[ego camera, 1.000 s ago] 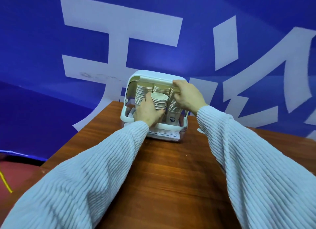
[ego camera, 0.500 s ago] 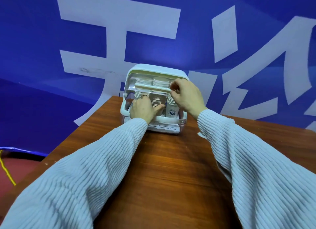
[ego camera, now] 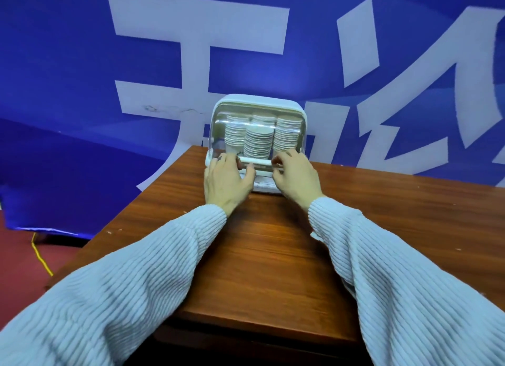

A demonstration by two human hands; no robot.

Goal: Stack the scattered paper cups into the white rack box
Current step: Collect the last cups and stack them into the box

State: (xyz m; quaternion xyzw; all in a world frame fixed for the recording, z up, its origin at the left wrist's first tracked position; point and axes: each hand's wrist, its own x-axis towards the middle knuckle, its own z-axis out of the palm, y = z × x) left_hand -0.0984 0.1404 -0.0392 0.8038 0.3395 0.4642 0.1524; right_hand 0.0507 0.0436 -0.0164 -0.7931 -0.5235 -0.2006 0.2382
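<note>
Already the paper cups (ego camera: 258, 144) are gathered inside the white rack box (ego camera: 255, 103), nested rim over rim in what look like 3 front columns, with more rims glimpsed behind; nesting is what lets so many fit in so little room. A clear cover (ego camera: 218, 125) is drawn down over them, presumably to keep dust off, and its white handle bar (ego camera: 257, 161) lies low across the front, just above the box's base. The box is set at the far edge of the wooden table (ego camera: 273, 256), close against the blue banner (ego camera: 82, 92).

The bar is met from both ends. The left hand (ego camera: 225, 178) is curled over the bar's left end, fingers bent round it, while the right hand (ego camera: 296, 175) is laid at the right end with bent fingertips on it; whether either is truly gripping or merely resting is hard to tell from this angle. 2 hands are likely used so that the cover is seated evenly.

No loose cups are seen on the table, so the stacking is judged to be finished bar the closing.
</note>
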